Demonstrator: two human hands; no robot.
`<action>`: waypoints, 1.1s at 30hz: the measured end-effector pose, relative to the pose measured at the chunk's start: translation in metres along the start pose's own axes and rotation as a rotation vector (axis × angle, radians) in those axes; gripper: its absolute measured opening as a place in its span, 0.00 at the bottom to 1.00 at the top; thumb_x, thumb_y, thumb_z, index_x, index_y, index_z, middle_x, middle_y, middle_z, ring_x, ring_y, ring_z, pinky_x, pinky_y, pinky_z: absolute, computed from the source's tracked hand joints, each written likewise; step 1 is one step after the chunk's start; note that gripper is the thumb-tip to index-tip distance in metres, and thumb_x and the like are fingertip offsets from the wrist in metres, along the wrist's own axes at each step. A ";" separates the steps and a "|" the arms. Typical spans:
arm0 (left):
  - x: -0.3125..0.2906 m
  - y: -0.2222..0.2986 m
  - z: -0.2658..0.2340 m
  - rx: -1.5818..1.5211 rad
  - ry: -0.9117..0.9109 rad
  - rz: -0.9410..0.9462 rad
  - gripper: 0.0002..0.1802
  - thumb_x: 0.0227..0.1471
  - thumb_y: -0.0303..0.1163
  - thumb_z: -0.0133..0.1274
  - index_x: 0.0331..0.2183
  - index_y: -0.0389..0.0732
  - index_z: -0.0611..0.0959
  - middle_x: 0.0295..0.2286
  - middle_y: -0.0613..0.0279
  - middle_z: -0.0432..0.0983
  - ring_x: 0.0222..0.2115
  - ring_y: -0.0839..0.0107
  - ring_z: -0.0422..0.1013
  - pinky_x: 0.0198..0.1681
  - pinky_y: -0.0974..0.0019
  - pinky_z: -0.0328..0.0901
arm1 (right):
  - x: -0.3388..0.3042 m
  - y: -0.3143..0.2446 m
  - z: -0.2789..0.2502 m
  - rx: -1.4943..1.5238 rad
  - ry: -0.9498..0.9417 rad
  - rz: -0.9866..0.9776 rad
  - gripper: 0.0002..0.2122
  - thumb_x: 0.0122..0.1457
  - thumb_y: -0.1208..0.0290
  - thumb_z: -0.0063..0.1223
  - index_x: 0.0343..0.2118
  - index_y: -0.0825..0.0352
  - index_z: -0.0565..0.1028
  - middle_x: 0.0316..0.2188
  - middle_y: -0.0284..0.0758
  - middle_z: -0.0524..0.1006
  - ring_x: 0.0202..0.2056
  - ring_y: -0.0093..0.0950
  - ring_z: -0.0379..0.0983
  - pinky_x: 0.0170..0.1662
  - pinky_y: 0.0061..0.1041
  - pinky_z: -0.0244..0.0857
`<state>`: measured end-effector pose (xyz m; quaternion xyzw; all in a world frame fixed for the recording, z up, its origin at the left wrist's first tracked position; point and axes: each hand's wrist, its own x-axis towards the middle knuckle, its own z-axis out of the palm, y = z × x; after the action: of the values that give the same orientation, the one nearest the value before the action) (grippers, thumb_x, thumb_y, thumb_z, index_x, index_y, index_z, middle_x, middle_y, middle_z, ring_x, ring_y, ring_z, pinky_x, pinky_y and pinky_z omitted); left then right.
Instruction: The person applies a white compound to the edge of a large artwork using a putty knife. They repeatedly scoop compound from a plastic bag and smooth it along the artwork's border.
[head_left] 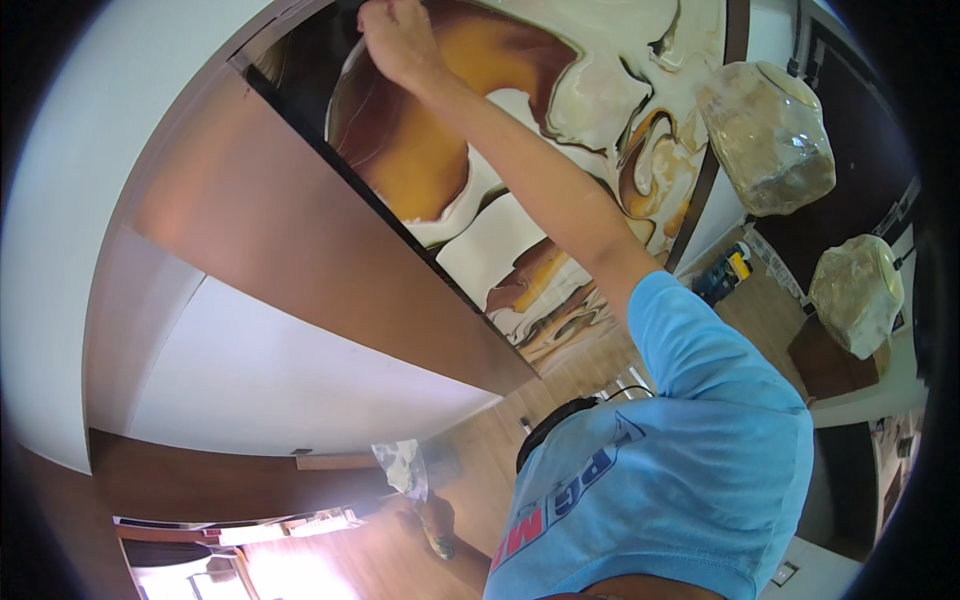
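Observation:
My right arm in a light blue sleeve stretches up and across to the upper left. At the top edge of the picture is my right hand [402,45], its fingers curled and pressed together against a glossy panel [425,140]. This panel has swirls of white, amber and dark brown. The fingertips are partly cut off, and whatever they pinch, if anything, is hidden. A dark strip [345,175] runs along the panel's edge, just below the hand. My left hand does not show.
A smooth brown surface [310,230] adjoins the dark strip, with a white surface [290,350] beyond. Two glassy pendant lamps, the upper one [770,140] and the lower one [855,297], hang at right. A clear plastic bag [402,468] and a yellow-and-dark item [725,272] are lower down.

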<state>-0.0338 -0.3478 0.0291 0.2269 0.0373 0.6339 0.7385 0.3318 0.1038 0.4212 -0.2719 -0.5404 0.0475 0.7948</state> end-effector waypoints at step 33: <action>0.016 -0.011 -0.013 0.103 -0.023 -0.033 0.38 0.66 0.56 0.52 0.55 0.27 0.68 0.17 0.60 0.69 0.10 0.77 0.62 0.09 0.75 0.58 | -0.046 -0.074 0.068 -0.041 -0.541 0.104 0.39 0.61 0.65 0.43 0.72 0.79 0.46 0.23 0.39 0.76 0.25 0.34 0.75 0.32 0.31 0.71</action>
<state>-0.0254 -0.3296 0.0169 0.2710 0.0651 0.6162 0.7366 0.2362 0.0497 0.4373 -0.2927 -0.7192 0.1480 0.6125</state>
